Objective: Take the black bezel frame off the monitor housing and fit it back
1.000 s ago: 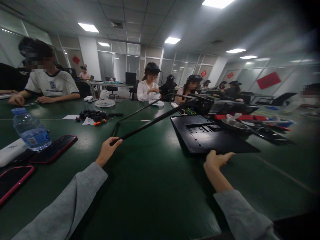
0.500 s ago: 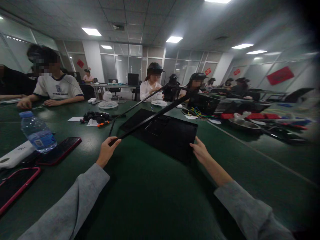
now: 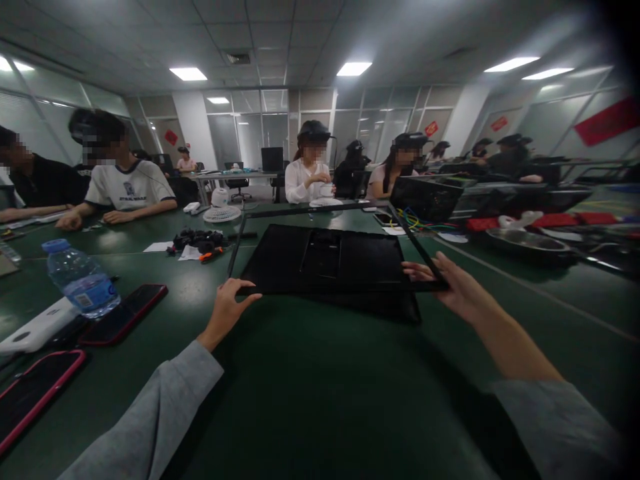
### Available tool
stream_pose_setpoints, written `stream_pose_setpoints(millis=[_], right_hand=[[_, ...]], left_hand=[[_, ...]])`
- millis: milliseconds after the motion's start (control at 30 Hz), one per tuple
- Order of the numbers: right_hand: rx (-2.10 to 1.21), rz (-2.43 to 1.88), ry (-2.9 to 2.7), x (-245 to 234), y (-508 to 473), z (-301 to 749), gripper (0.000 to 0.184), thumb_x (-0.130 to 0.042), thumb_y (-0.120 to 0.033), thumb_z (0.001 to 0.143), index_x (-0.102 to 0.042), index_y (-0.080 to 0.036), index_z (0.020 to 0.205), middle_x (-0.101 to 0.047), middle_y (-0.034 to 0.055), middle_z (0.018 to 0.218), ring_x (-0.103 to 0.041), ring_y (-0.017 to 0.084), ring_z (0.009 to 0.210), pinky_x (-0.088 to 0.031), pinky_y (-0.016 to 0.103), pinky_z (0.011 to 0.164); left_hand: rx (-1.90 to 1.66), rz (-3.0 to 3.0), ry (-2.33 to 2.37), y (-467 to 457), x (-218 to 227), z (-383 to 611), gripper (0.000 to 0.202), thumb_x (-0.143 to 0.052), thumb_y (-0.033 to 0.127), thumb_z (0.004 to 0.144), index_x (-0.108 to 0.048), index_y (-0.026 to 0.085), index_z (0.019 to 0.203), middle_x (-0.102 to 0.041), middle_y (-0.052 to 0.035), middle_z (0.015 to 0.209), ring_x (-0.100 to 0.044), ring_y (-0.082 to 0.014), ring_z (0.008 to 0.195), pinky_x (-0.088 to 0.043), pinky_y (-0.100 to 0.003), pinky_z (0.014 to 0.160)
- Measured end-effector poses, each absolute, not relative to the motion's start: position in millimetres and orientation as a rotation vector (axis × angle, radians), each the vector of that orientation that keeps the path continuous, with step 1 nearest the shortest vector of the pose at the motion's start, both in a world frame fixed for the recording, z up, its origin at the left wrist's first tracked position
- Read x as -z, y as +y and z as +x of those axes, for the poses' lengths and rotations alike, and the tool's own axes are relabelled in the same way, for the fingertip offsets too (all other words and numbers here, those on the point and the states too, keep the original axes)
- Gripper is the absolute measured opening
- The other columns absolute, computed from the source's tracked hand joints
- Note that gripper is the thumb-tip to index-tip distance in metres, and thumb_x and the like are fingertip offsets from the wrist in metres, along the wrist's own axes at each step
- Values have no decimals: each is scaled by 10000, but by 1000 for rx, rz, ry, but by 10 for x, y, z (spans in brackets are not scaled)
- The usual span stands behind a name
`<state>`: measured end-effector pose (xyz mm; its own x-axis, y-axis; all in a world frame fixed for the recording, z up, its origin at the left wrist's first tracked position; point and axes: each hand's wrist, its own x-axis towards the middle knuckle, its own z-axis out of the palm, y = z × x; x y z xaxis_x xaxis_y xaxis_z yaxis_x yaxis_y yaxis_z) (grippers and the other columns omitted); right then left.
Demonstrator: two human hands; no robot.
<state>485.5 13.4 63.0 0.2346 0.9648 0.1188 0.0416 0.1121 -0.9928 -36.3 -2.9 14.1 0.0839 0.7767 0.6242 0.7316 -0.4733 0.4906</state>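
A thin black rectangular frame (image 3: 320, 208) hovers level just above a black flat panel (image 3: 325, 257) that lies on the green table (image 3: 310, 387). My left hand (image 3: 227, 313) grips the frame's near left corner, fingers closed round it. My right hand (image 3: 450, 287) holds the frame's near right corner, fingers partly stretched along the edge. Both forearms wear grey sleeves.
A water bottle (image 3: 80, 279), a red-edged phone (image 3: 123, 313), a second phone (image 3: 35, 393) and a white box (image 3: 37, 327) lie at the left. Small black parts and an orange tool (image 3: 200, 240) sit beyond. Other people sit across the table; trays and red items (image 3: 530, 230) are on the right.
The black panel slid from the right to in front of me. My right hand left the panel and took the frame's right corner. The frame came down from tilted to level over it.
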Motion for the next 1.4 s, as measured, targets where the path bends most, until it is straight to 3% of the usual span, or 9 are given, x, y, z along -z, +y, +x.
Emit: stream_pose_setpoints(millis=[67, 133, 200, 300, 467, 633, 1000, 1400], right_hand=[[-912, -1367, -1086, -560, 154, 4858, 215, -699, -414, 806, -649, -241, 922, -708, 65, 840, -685, 217, 747, -600, 363, 723], [-711, -1500, -1047, -400, 206, 4835, 170, -685, -286, 783, -654, -219, 936, -659, 31, 748, -639, 188, 668, -576, 343, 701], [-429, -1606, -1064, -207, 256, 4781, 197, -596, -272, 819, -668, -201, 988, -650, 40, 765, -632, 198, 701, -563, 371, 756], [-116, -1699, -1140, 33, 265, 4665, 347, -512, -303, 854, -672, -181, 1137, -685, 114, 971, -647, 263, 911, -524, 449, 903], [79, -1803, -1211, 196, 164, 4527, 492, -441, -315, 884, -632, -73, 1267, -631, 228, 1147, -579, 344, 1144, -449, 501, 1026], [34, -1910, -1242, 253, 179, 4531, 509, -434, -267, 894, -600, -44, 1320, -639, 241, 1194, -601, 334, 1154, -441, 474, 1048], [-74, -1858, -1223, 309, 567, 4944, 474, -520, -257, 896, -627, -166, 1348, -697, 148, 1241, -647, 300, 1158, -475, 464, 1035], [-78, -1814, -1251, 235, 380, 4881, 435, -513, -256, 878, -608, -178, 1295, -711, 158, 1182, -658, 310, 1140, -492, 461, 1003]], left_hand=[[-1310, 2370, 1573, 83, -131, -315, 322, -688, 516, 878, -704, 232, 1028, -726, -68, 1033, -644, -259, 1027, -464, -453, 973], [-1247, 2417, 1578, 224, -109, -284, 329, -687, 513, 883, -699, 238, 1063, -723, -72, 1071, -634, -262, 1057, -449, -456, 992], [-1146, 2442, 1567, 374, -75, -277, 339, -679, 515, 890, -692, 241, 1089, -722, -69, 1108, -630, -261, 1079, -442, -447, 993], [-1040, 2457, 1638, 556, -16, -311, 324, -657, 507, 909, -685, 249, 1105, -722, -62, 1158, -617, -265, 1124, -403, -455, 1016], [-846, 2549, 1717, 658, 39, -369, 305, -613, 518, 936, -674, 270, 1103, -716, -55, 1195, -601, -276, 1163, -318, -489, 1047], [-744, 2603, 1756, 623, 39, -338, 337, -572, 538, 956, -640, 252, 1120, -703, -55, 1189, -611, -267, 1120, -302, -478, 1006], [-690, 2732, 1645, 140, -21, -98, 452, -497, 632, 952, -631, 208, 1035, -702, -54, 1030, -629, -234, 968, -347, -387, 863], [-724, 2773, 1647, 50, 15, -117, 484, -427, 636, 973, -615, 204, 1084, -727, -69, 996, -667, -241, 903, -364, -400, 879]])
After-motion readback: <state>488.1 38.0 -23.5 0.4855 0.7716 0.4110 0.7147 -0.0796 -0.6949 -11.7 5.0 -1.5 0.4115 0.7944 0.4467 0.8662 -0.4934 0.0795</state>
